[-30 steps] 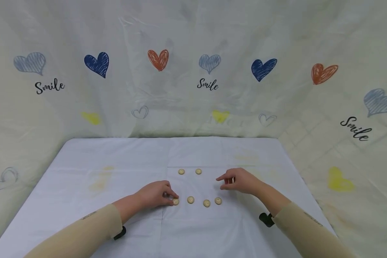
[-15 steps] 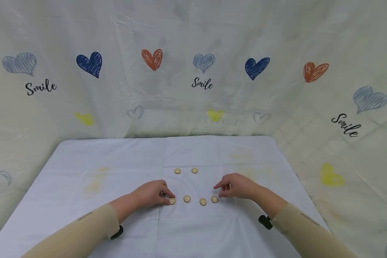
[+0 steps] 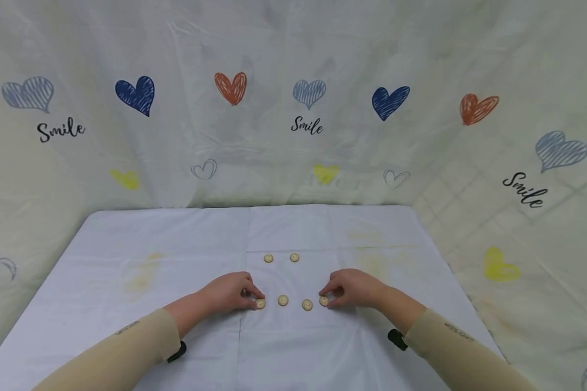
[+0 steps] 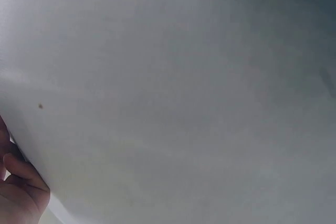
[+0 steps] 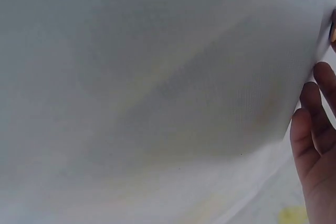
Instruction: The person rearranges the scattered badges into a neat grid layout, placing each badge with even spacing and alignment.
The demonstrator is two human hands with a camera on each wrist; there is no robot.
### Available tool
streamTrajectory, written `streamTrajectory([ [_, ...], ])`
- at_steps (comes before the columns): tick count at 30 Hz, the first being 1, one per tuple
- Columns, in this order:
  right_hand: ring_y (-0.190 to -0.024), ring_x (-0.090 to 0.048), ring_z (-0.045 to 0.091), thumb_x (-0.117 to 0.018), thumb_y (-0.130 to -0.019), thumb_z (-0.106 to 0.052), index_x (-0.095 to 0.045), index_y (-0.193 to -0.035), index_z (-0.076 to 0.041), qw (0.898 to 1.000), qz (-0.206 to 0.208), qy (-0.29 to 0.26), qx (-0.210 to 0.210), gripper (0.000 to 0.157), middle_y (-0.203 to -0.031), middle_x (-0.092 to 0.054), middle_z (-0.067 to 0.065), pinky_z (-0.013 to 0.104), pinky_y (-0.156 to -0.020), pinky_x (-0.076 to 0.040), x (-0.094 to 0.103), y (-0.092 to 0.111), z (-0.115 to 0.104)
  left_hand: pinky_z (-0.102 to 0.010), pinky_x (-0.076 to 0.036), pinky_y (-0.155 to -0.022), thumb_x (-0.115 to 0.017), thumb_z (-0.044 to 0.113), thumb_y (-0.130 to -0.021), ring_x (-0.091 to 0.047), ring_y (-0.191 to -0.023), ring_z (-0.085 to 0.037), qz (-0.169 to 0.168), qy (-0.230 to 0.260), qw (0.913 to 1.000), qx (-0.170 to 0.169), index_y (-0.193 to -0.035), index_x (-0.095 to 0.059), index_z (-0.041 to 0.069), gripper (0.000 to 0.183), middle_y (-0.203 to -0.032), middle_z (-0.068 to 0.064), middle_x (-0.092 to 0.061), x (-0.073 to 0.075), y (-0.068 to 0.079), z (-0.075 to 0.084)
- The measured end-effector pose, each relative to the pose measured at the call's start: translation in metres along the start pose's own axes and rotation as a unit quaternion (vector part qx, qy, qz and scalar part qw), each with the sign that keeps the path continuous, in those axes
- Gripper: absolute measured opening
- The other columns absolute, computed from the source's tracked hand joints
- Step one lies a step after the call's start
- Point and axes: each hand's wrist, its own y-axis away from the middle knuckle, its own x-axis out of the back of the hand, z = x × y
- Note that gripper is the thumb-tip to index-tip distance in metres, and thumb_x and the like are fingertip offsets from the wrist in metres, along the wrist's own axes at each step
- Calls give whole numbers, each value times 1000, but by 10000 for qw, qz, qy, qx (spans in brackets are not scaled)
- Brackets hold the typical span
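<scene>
Several round, pale wooden buttons lie on the white cloth in the head view. My left hand [image 3: 229,291] pinches the leftmost button [image 3: 261,304] of the front row between thumb and forefinger. At the row's other end, my right hand [image 3: 356,289] has thumb and forefinger around the rightmost button [image 3: 324,301]. Between the hands lie a middle-left button [image 3: 283,300] and a middle-right button [image 3: 307,305]. Farther back sit a back-left button [image 3: 268,258] and a back-right button [image 3: 294,257]. The left fingers [image 4: 23,174] and right fingers [image 5: 311,111] show at the edges of the wrist views.
A creased white cloth [image 3: 176,233] with faint yellowish patches covers the table. Behind it hangs a pale sheet [image 3: 269,32] printed with hearts and the word Smile. A dark strap [image 3: 397,339] shows under the right sleeve, another dark strap [image 3: 177,352] under the left.
My right hand has come down and toward the front row, closing thumb and forefinger around the rightmost button. The left hand keeps its pinch, and the view has shifted slightly.
</scene>
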Motion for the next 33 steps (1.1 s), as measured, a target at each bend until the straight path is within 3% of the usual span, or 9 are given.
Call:
streamTrajectory([
  [8, -74, -48, -3, -79, -83, -31, -80, -104, -26, 9972, 124, 615, 402, 22, -83, -56, -20, 23, -72, -45, 2, -2, -3, -25, -43, -70, -81, 34, -83, -49, -76, -2, 22, -37, 10000, 9, -106, -80, 32, 23, -86, 16, -55, -2, -2, -2],
  [13, -73, -48, -2, -79, -83, -33, -80, -101, -27, 9968, 220, 643, 410, 19, -81, -55, -21, 23, -72, -44, 3, -3, -3, -25, -44, -70, -81, 33, -82, -50, -76, -2, 33, 13, 10000, -3, -106, -80, 31, 23, -85, 17, -56, -2, -3, -2],
  [22, -73, -52, 2, -78, -84, -32, -79, -99, -28, 9990, 368, 103, -243, 16, -78, -57, -18, 27, -71, -47, 14, -4, -2, -26, -44, -71, -81, 33, -83, -50, -77, -2, -43, 29, 10000, 60, -106, -80, 32, 23, -86, 17, -56, 1, -3, -1],
  [33, -73, -51, 7, -77, -86, -31, -78, -105, -26, 9947, 608, 97, -821, 19, -77, -56, -14, 27, -69, -45, 30, -16, 16, -26, -44, -71, -82, 32, -82, -50, -76, -3, -62, 54, 9999, 144, -105, -80, 31, 23, -85, 17, -56, 0, -4, 1],
])
